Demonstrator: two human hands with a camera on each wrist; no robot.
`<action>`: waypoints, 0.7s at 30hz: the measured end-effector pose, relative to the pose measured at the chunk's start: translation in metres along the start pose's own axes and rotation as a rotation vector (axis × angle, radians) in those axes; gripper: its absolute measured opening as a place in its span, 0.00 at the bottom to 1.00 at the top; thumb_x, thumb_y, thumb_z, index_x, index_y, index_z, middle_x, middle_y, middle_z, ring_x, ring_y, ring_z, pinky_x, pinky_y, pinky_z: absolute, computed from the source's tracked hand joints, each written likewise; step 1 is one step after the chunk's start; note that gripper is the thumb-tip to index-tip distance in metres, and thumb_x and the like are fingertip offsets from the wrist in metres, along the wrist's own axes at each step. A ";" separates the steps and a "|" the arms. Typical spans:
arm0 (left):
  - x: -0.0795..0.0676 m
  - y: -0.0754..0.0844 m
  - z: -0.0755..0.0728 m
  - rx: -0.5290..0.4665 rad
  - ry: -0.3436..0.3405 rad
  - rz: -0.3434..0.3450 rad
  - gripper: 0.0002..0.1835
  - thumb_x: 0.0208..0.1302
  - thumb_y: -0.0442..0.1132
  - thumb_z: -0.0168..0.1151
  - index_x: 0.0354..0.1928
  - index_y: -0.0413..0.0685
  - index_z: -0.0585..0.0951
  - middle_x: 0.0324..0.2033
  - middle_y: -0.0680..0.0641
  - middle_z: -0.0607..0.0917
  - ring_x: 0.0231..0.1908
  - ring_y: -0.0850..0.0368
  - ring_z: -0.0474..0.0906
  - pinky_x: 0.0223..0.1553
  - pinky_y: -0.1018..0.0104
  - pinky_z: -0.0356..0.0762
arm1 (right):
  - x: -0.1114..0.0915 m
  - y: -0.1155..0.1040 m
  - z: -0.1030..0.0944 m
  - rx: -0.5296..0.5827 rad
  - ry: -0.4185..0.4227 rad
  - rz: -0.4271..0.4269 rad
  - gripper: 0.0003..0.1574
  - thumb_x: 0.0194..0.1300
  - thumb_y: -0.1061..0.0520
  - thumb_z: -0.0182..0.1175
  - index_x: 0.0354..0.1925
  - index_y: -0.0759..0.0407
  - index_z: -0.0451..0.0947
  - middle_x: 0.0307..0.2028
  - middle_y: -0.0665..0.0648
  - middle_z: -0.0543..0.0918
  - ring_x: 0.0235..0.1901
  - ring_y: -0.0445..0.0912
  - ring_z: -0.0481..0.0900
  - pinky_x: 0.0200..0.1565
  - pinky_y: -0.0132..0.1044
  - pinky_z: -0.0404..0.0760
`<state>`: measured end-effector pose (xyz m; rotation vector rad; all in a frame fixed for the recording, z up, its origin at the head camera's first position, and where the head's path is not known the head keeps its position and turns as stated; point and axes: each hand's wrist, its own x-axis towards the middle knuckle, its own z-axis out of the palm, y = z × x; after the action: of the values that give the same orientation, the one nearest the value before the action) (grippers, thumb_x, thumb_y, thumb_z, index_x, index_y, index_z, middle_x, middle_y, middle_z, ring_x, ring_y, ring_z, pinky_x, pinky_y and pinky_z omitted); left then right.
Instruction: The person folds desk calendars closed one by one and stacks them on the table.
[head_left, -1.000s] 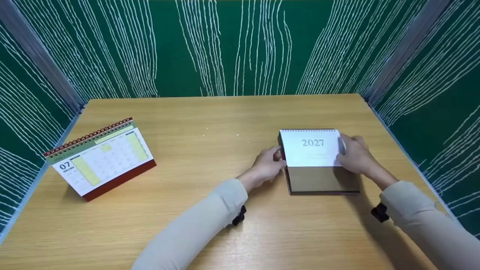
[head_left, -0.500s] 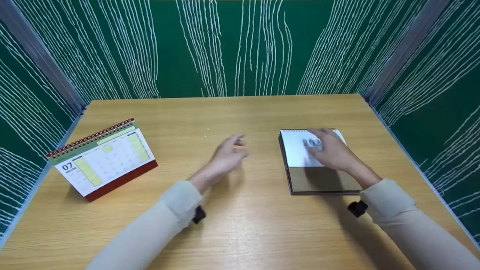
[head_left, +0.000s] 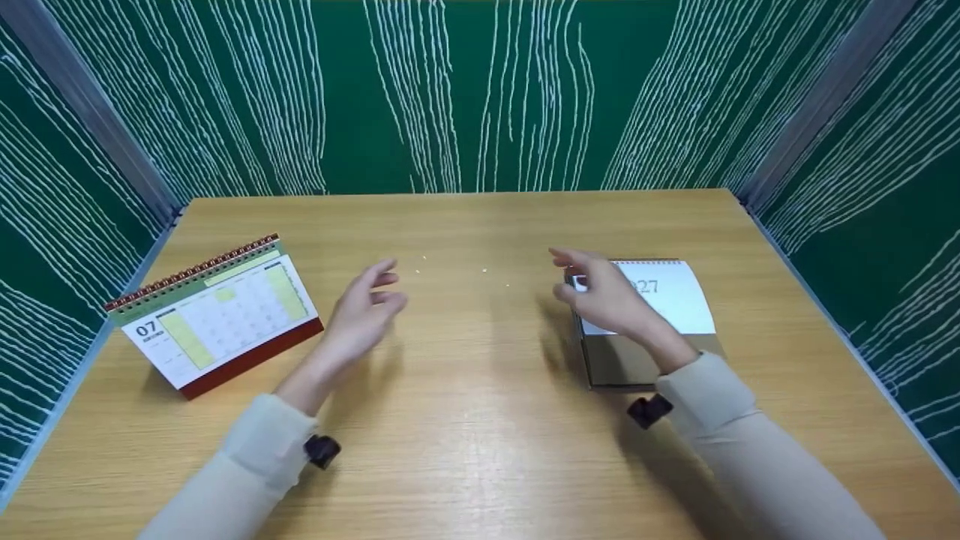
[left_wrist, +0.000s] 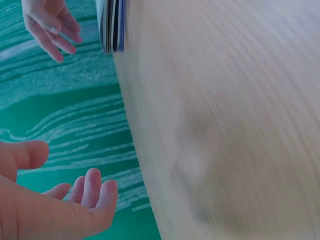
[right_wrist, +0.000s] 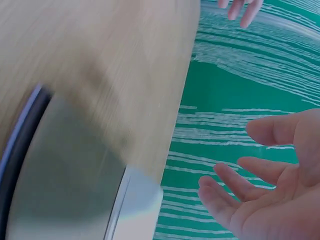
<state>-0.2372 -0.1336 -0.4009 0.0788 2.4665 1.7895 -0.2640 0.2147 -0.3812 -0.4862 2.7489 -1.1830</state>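
In the head view a desk calendar [head_left: 232, 315] with a "07" page, red spiral and red base stands angled at the left. My left hand [head_left: 364, 311] hovers just to its right, fingers loosely bent with nothing in them. At the right lies a second desk calendar [head_left: 675, 300], its white sheet marked 2027 above a brown lower part. Over that calendar's left side hangs my right hand [head_left: 604, 292], empty, thumb and fingers spread and hiding part of the sheet. The right wrist view shows the relaxed right hand [right_wrist: 270, 185] beyond the calendar's brown part [right_wrist: 65, 175].
The wooden table [head_left: 465, 420] spreads between the two calendars. Several tiny white specks [head_left: 484, 271] lie near its middle. Green walls [head_left: 465, 97] with white line patterns enclose the back and sides.
My left hand has left the 2027 calendar's edge and moved left toward the other calendar. My right hand has let go of the 2027 calendar's right side and moved left across it.
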 end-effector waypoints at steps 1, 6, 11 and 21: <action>-0.003 -0.002 -0.005 0.005 0.008 0.000 0.34 0.77 0.36 0.60 0.81 0.46 0.64 0.71 0.39 0.73 0.69 0.41 0.73 0.68 0.48 0.75 | 0.001 -0.002 0.003 0.020 -0.001 0.000 0.38 0.77 0.60 0.57 0.80 0.62 0.62 0.73 0.69 0.71 0.72 0.65 0.69 0.75 0.60 0.67; -0.016 -0.008 -0.027 0.047 0.046 -0.008 0.35 0.78 0.37 0.58 0.82 0.47 0.62 0.74 0.39 0.71 0.71 0.41 0.70 0.70 0.47 0.73 | 0.011 -0.012 0.022 0.110 -0.010 0.014 0.39 0.76 0.60 0.58 0.80 0.60 0.62 0.73 0.67 0.72 0.72 0.63 0.70 0.74 0.57 0.69; -0.029 -0.012 -0.043 0.061 0.108 -0.022 0.36 0.78 0.37 0.58 0.83 0.47 0.60 0.75 0.39 0.69 0.71 0.41 0.70 0.71 0.47 0.72 | 0.026 -0.026 0.041 0.175 -0.031 0.015 0.40 0.75 0.61 0.59 0.80 0.60 0.62 0.73 0.68 0.72 0.71 0.63 0.72 0.73 0.55 0.71; -0.048 -0.020 -0.071 -0.003 0.240 -0.059 0.38 0.78 0.36 0.56 0.85 0.50 0.55 0.77 0.39 0.65 0.72 0.44 0.65 0.75 0.50 0.67 | 0.046 -0.060 0.076 0.250 -0.063 0.006 0.37 0.77 0.61 0.57 0.80 0.57 0.64 0.70 0.64 0.75 0.67 0.56 0.77 0.68 0.49 0.78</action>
<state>-0.1965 -0.2111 -0.3957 -0.2204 2.5920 1.8772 -0.2759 0.1085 -0.3889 -0.4761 2.5012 -1.4563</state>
